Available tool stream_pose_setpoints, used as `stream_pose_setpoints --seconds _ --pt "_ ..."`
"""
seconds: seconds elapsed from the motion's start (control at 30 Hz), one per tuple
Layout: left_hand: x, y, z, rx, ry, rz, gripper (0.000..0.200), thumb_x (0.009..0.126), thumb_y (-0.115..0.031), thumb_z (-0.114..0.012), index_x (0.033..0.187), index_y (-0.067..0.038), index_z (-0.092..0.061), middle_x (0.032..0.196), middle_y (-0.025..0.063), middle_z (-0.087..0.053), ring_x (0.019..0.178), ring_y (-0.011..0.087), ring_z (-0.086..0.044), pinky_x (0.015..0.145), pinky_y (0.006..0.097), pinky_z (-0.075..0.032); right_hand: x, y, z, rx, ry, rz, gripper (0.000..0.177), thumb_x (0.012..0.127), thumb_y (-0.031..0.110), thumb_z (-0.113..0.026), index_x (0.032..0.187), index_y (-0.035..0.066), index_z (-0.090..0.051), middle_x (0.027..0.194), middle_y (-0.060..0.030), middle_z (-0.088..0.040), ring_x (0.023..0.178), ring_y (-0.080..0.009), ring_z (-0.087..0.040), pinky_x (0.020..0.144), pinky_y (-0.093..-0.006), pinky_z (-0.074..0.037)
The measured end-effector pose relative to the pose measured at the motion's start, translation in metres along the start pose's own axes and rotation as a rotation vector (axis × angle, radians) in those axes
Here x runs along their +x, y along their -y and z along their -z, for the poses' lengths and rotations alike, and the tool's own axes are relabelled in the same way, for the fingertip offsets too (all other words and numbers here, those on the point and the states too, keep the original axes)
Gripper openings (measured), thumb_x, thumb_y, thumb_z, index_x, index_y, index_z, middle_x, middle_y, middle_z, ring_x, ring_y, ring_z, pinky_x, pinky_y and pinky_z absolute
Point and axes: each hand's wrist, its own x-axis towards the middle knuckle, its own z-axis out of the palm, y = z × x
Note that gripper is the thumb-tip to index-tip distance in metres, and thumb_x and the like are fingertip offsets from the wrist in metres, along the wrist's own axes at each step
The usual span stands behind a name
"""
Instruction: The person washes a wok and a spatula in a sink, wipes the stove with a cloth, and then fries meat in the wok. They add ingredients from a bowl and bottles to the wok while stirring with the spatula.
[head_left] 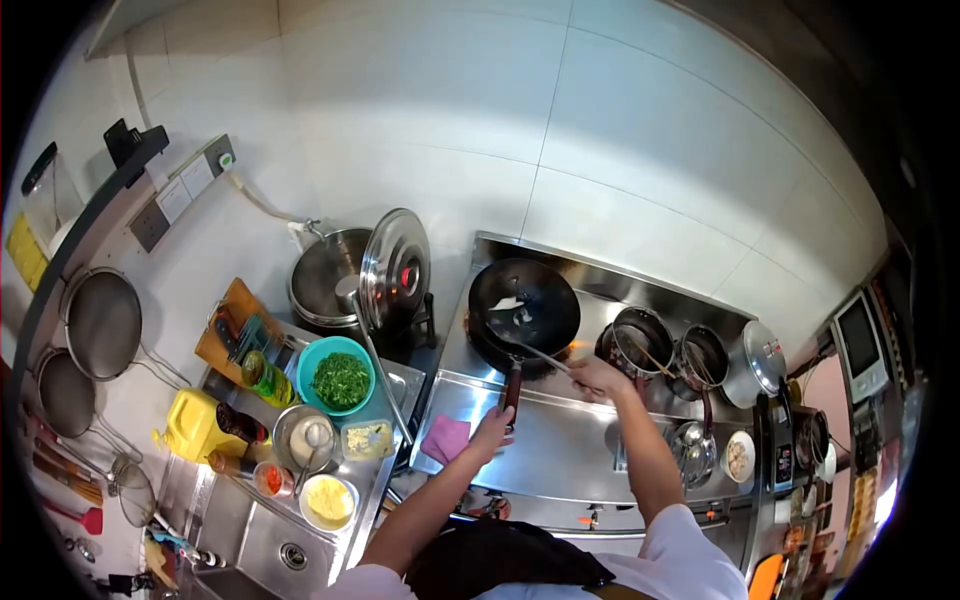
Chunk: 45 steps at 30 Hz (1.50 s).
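Note:
A black wok (548, 290) sits on the steel stove, with white patches (507, 303) on its dark inside. My left hand (490, 434) is closed around the wok's dark wooden handle (515, 382) on the near side. My right hand (600, 379) grips a long metal-handled cooking utensil (543, 357) that slants left over the rim into the wok; the shape of its head does not show clearly. A folded pink cloth (445, 439) lies on the steel top, left of my left hand.
Two smaller pots (640, 342) and a lidded pot (757, 362) stand to the right. Leftward are a large pot (325, 272) with a leaning lid (396, 265), a turquoise bowl (304, 378) of chopped greens, a yellow jug (200, 424) and a sink (262, 525).

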Motion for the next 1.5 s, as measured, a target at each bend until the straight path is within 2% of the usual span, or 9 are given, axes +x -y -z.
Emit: stream_pose_setpoints --seconds 0.2,0.4,0.47,0.6,0.8,0.87,1.0,1.17,1.5 --pt "0.03 0.017 -0.009 0.036 -0.073 -0.11 0.02 0.092 -0.023 -0.055 0.101 -0.006 -0.051 0.071 0.0011 -0.05 0.05 0.0109 -0.047 0.046 0.0258 -0.044 0.049 -0.031 -0.009 -0.411 -0.383 0.134 0.028 0.087 0.021 -0.052 0.082 -0.006 -0.061 0.062 -0.0161 -0.062 0.05 -0.028 -0.061 0.043 -0.0405 -0.046" --pt "0.037 0.022 0.015 0.026 -0.115 -0.158 0.021 0.094 -0.023 -0.054 0.106 -0.007 -0.05 0.073 0.001 -0.052 0.05 0.0086 -0.047 0.04 0.0232 -0.039 0.004 -0.012 0.008 -0.277 -0.027 0.045 0.032 0.087 0.021 -0.049 0.077 -0.006 -0.064 0.066 -0.0199 -0.063 0.051 -0.0316 -0.062 0.048 -0.0414 -0.049" --pt "0.025 0.023 0.016 0.015 -0.141 -0.152 0.033 0.094 -0.028 -0.051 0.116 -0.003 -0.05 0.08 0.0062 -0.06 0.055 0.0115 -0.055 0.046 0.0255 -0.046 0.004 -0.011 0.024 -0.809 -0.137 0.197 0.029 0.085 0.021 -0.05 0.083 -0.005 -0.065 0.069 -0.0225 -0.063 0.055 -0.0341 -0.063 0.051 -0.0423 -0.05" --pt "-0.004 0.032 0.016 -0.16 -0.058 -0.04 0.041 0.095 -0.034 -0.049 0.124 -0.005 -0.043 0.096 0.0127 -0.064 0.067 0.0175 -0.061 0.054 0.0296 -0.05 0.06 -0.052 0.002 -0.902 -0.449 0.472 0.021 0.086 0.015 -0.054 0.09 -0.002 -0.065 0.059 -0.0122 -0.058 0.048 -0.0226 -0.06 0.042 -0.0366 -0.044" --pt "-0.054 0.088 0.065 0.007 0.018 0.023 0.04 0.094 -0.03 -0.052 0.124 -0.005 -0.043 0.101 0.0129 -0.063 0.072 0.017 -0.06 0.059 0.0295 -0.05 0.0 -0.02 0.008 -0.403 -0.224 -0.013 0.033 0.085 0.024 -0.059 0.099 -0.005 -0.063 0.069 -0.0204 -0.063 0.059 -0.0309 -0.064 0.052 -0.0417 -0.049" --pt "-0.045 0.098 0.068 0.074 0.037 0.097 0.038 0.094 -0.027 -0.052 0.125 -0.005 -0.044 0.099 0.013 -0.063 0.07 0.0158 -0.06 0.056 0.0271 -0.049 0.045 -0.065 0.005 -0.777 -0.503 0.452 0.021 0.086 0.016 -0.058 0.093 -0.003 -0.063 0.059 -0.0112 -0.057 0.042 -0.0173 -0.052 0.038 -0.0335 -0.04" --pt "-0.013 0.138 0.031 0.124 0.238 0.179 0.035 0.087 -0.014 -0.061 0.118 -0.002 -0.049 0.089 0.0062 -0.06 0.068 0.0121 -0.057 0.052 0.0233 -0.046 -0.005 -0.036 0.001 -0.123 -0.187 0.063 0.021 0.086 0.017 -0.057 0.09 -0.003 -0.062 0.052 -0.0028 -0.048 0.038 -0.0115 -0.045 0.032 -0.0279 -0.036" --pt "0.012 0.167 -0.055 0.446 0.523 0.157 0.033 0.091 -0.019 -0.057 0.119 -0.003 -0.05 0.099 0.0088 -0.06 0.078 0.0148 -0.059 0.066 0.0277 -0.05 -0.002 -0.053 0.017 -0.511 -0.447 0.2 0.024 0.085 0.018 -0.054 0.084 -0.005 -0.062 0.056 -0.0196 -0.058 0.049 -0.0299 -0.062 0.048 -0.0386 -0.048" --pt "0.071 0.245 -0.269 0.133 0.274 0.128 0.029 0.09 -0.021 -0.059 0.112 -0.006 -0.048 0.087 0.0065 -0.058 0.07 0.0137 -0.059 0.057 0.0241 -0.048 -0.036 -0.028 0.084 -0.402 -0.142 0.115 0.024 0.086 0.018 -0.054 0.085 -0.004 -0.063 0.051 -0.0096 -0.054 0.042 -0.0195 -0.054 0.044 -0.0342 -0.043"
